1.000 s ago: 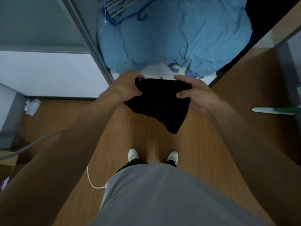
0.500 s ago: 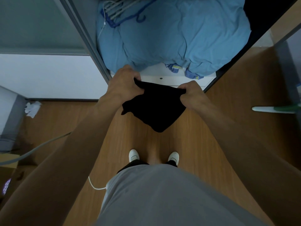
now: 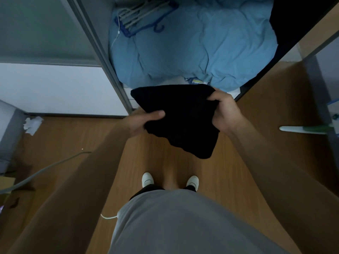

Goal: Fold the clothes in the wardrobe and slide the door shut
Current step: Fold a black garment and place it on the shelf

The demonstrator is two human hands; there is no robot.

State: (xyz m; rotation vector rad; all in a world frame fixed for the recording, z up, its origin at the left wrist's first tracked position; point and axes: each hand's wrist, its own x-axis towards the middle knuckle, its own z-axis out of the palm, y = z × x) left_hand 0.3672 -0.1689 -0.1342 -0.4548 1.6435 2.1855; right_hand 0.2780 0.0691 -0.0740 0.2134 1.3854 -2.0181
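Black knitted garment [image 3: 179,116]: left hand [image 3: 145,121] pinched its left edge, right hand [image 3: 225,110] clutched upper-right corner; tail hung lower right.

The cloth [image 3: 181,118] is hanging between the left hand [image 3: 145,122] at its near left edge and the right hand [image 3: 226,111] at its far right corner, just near of the wardrobe [image 3: 260,77], where hangers [image 3: 143,15] are lying on the blanket [image 3: 201,50].

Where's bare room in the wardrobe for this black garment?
Only a thin white shelf strip between the blue bedding and the black garment. Bedding fills the rest, hangers on its far left corner. Dark right side: cannot tell. Wood floor right of the crumpled paper is bare.
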